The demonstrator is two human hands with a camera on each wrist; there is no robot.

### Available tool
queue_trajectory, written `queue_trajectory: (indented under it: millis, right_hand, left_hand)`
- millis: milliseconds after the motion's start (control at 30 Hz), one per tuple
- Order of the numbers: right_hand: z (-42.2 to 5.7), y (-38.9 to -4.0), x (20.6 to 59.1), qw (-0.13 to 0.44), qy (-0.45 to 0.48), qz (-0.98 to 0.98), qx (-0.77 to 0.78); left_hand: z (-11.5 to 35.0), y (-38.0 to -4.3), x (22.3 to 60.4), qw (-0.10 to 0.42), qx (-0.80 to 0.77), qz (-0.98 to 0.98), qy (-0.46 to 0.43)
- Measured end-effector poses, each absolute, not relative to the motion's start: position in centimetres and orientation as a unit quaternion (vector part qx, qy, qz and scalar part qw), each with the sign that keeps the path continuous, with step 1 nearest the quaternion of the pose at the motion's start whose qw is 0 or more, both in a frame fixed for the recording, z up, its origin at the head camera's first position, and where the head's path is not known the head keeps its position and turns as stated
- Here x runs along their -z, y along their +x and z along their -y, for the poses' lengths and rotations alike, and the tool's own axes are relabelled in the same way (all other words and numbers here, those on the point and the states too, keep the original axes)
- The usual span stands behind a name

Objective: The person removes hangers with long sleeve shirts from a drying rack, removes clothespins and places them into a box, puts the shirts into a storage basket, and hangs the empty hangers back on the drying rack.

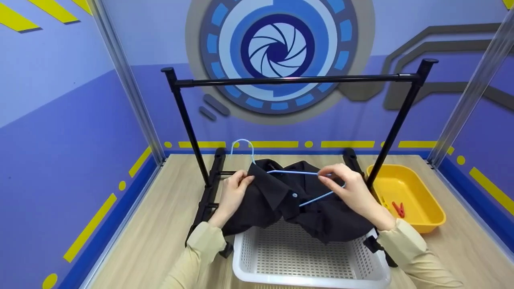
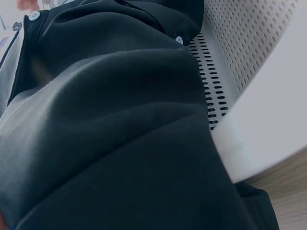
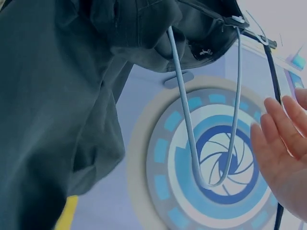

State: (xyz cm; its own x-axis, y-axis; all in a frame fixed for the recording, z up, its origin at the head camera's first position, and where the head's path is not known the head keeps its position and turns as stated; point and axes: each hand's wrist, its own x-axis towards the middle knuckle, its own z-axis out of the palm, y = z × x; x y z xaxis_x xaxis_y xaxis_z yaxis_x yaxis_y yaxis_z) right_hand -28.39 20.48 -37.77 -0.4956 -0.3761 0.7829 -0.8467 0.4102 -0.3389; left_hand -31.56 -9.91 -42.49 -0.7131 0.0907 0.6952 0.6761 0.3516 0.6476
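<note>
A black buttoned shirt [image 1: 257, 212] with a collar lies bunched over the white basket. My left hand [image 1: 234, 194] pinches it at the collar in the head view. A light blue hanger [image 1: 295, 172] sits partly inside the shirt; its hook rises beside the collar and its right end is bare. My right hand [image 1: 353, 192] has thumb and forefinger over the hanger's bare end in the head view. From the right wrist view, that hand [image 3: 283, 148] shows fairly straight fingers beside the bare hanger loop [image 3: 189, 124]. Shirt cloth [image 2: 124, 120] fills most of the left wrist view.
The white perforated basket [image 1: 309, 281] stands in front, between the feet of a black garment rack [image 1: 297, 81]. A yellow tray [image 1: 421, 192] sits at the right, holding a red clip [image 1: 398, 208] and a yellow clip [image 1: 384, 203]. Printed wall panels enclose the wooden table [image 1: 136, 241].
</note>
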Motion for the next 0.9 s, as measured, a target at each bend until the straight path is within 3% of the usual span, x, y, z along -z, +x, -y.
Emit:
queue_trajectory:
  millis: [467, 900]
  right_hand:
    - [-19.0, -29.0, 37.8, 0.242, 0.368, 0.873, -0.211]
    - [-18.9, -29.4, 38.0, 0.158, 0.349, 0.889, -0.25]
  left_hand:
    - [9.6, -31.2, 42.2, 0.283, 0.497, 0.778, -0.258]
    - [9.3, -31.2, 42.1, 0.29, 0.495, 0.758, -0.31]
